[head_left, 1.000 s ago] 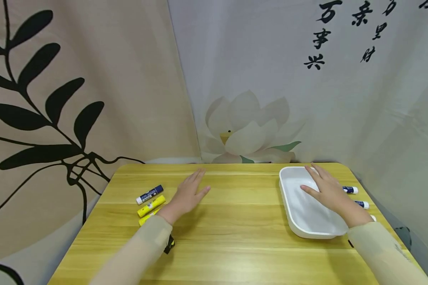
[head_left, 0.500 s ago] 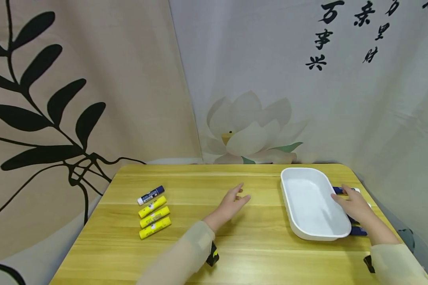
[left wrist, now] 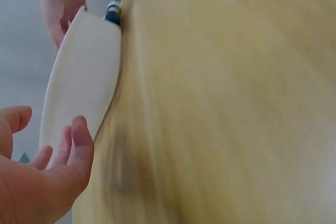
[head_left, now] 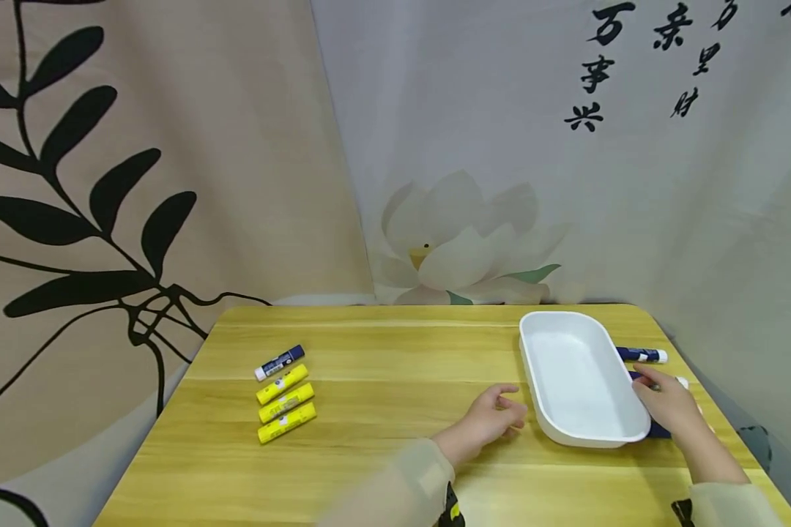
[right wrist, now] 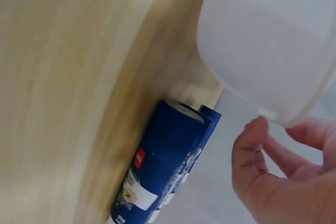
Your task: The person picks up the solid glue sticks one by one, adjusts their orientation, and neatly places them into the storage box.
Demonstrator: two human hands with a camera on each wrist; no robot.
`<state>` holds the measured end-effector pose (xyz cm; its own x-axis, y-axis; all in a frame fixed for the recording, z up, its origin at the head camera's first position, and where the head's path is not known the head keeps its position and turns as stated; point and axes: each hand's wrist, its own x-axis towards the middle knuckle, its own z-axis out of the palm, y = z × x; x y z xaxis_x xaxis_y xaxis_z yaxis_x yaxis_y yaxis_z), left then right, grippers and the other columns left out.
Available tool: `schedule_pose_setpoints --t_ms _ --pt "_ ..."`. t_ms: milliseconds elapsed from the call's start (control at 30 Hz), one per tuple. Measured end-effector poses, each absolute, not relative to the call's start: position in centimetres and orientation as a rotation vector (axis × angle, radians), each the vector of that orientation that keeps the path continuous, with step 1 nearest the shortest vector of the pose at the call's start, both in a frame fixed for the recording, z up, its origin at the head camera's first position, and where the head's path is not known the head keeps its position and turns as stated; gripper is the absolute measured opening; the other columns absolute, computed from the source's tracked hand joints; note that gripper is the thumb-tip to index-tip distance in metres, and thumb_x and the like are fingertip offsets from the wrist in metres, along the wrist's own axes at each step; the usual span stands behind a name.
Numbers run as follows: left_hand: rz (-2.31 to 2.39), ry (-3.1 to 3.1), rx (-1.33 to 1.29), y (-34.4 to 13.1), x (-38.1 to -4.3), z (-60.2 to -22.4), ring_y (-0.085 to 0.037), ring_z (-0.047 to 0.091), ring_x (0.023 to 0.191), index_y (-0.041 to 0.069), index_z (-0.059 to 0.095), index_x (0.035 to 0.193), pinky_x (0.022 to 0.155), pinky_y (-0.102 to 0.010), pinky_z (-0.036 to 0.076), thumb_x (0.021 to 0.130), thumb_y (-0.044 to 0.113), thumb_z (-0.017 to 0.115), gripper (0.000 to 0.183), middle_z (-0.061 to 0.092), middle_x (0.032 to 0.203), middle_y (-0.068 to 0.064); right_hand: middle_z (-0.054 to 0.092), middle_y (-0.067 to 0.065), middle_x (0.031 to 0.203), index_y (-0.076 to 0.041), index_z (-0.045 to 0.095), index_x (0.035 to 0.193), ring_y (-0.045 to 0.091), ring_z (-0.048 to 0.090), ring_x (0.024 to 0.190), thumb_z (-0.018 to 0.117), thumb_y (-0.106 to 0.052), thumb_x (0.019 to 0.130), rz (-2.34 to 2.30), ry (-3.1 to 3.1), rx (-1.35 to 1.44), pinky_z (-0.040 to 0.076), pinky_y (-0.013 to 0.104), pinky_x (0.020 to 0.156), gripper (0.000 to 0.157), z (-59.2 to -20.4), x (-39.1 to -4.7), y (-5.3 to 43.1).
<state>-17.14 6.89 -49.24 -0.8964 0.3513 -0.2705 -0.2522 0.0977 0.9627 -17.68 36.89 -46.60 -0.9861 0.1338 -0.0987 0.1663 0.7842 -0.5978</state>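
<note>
A white rectangular tray (head_left: pixel 580 380) stands on the right side of the table. My right hand (head_left: pixel 669 402) is at its right rim, thumb at the edge and fingers curled below it in the right wrist view, pinching the rim. My left hand (head_left: pixel 488 421) hovers just left of the tray, fingers loosely bent and holding nothing; in the left wrist view it is close to the tray wall (left wrist: pixel 86 72). Blue glue sticks (right wrist: pixel 163 156) lie right of the tray, partly hidden by it and my right hand.
At the left of the wooden table (head_left: pixel 382 351) lies a row: one blue glue stick (head_left: pixel 280 362) with a white cap, then three yellow glue sticks (head_left: pixel 286 402). A printed cloth (head_left: pixel 468 146) hangs behind the table's far edge.
My left hand has moved right and nearer, from beside the yellow glue sticks to the tray's left side. My right hand has gone from above the tray to its right rim.
</note>
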Motion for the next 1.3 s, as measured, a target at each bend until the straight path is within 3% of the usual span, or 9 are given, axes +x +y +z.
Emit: schedule_pose_setpoints --t_ms 133,267,533,733,833,933,1100,1200,1300 --pt "1.851 1.956 0.074 8.5 -16.4 -49.7 -0.017 0.063 0.070 0.010 0.060 0.113 0.060 -0.027 0.051 0.090 0.014 0.064 0.024 0.058 0.082 -0.001 0.054 0.031 0.112 0.011 0.043 0.132 0.045 0.051 0.101 0.046 -0.015 0.096 -0.976 2.950 0.270 0.045 0.039 0.072 0.044 -46.9 -17.0 37.0" --pt "1.847 1.953 0.074 9.3 -16.1 -49.8 -0.021 0.064 0.068 0.012 0.059 0.107 0.058 -0.028 0.051 0.090 0.019 0.064 0.018 0.061 0.081 -0.003 0.056 0.027 0.107 0.010 0.047 0.130 0.041 0.055 0.094 0.049 -0.013 0.095 -0.976 2.978 0.262 0.043 0.027 0.064 0.042 -47.1 -16.9 36.5" --pt "1.948 1.864 -0.008 10.3 -16.1 -49.7 -0.019 0.066 0.065 0.012 0.048 0.106 0.053 -0.022 0.051 0.085 0.008 0.069 0.030 0.061 0.077 -0.004 0.055 0.025 0.105 0.009 0.048 0.130 0.037 0.053 0.089 0.048 -0.015 0.094 -0.968 2.979 0.389 0.037 0.028 0.061 0.043 -47.0 -16.0 35.4" --pt "1.996 1.829 -0.118 10.2 -16.3 -49.5 -0.015 0.063 0.056 0.012 0.047 0.104 0.047 -0.016 0.047 0.084 -0.001 0.067 0.031 0.064 0.072 -0.008 0.058 0.024 0.100 0.011 0.049 0.127 0.029 0.055 0.082 0.052 -0.013 0.092 -0.957 2.983 0.332 0.041 0.028 0.062 0.044 -47.0 -15.9 34.9" --pt "1.986 1.846 -0.131 10.1 -16.3 -49.3 -0.015 0.063 0.055 0.012 0.049 0.102 0.048 -0.018 0.049 0.084 0.000 0.067 0.029 0.064 0.070 -0.008 0.057 0.027 0.100 0.015 0.045 0.127 0.031 0.057 0.081 0.058 -0.016 0.090 -0.876 2.969 0.187 0.049 0.034 0.063 0.049 -46.2 -16.5 35.6" --pt "1.971 1.877 -0.139 10.1 -16.0 -49.0 -0.018 0.065 0.055 0.011 0.050 0.098 0.052 -0.027 0.055 0.084 0.005 0.068 0.024 0.064 0.070 -0.010 0.053 0.036 0.106 0.018 0.040 0.127 0.044 0.057 0.086 0.062 -0.019 0.089 -0.774 2.984 0.042 0.052 0.049 0.070 0.058 -45.3 -18.1 36.6" --pt "1.899 1.939 -0.179 10.0 -15.3 -48.3 -0.020 0.066 0.057 0.010 0.054 0.085 0.052 -0.030 0.056 0.084 0.016 0.071 0.018 0.067 0.071 -0.011 0.037 0.045 0.124 0.017 0.035 0.132 0.060 0.038 0.110 0.062 -0.019 0.088 -0.572 3.071 -0.113 0.036 0.069 0.088 0.063 -44.1 -21.8 37.2" --pt "1.854 1.952 -0.195 10.0 -14.9 -48.1 -0.016 0.065 0.057 0.009 0.060 0.078 0.050 -0.024 0.054 0.083 0.018 0.072 0.016 0.067 0.072 -0.009 0.029 0.043 0.133 0.012 0.033 0.137 0.061 0.028 0.118 0.060 -0.021 0.089 -0.492 3.032 -0.199 0.026 0.073 0.096 0.065 -43.6 -24.3 36.8" --pt "1.847 1.947 -0.196 10.1 -14.7 -48.1 -0.013 0.064 0.057 0.008 0.063 0.076 0.050 -0.021 0.052 0.084 0.016 0.071 0.014 0.068 0.073 -0.010 0.029 0.040 0.137 0.010 0.033 0.139 0.059 0.026 0.123 0.058 -0.021 0.092 -0.435 2.987 -0.295 0.023 0.070 0.100 0.062 -43.6 -26.6 36.0"
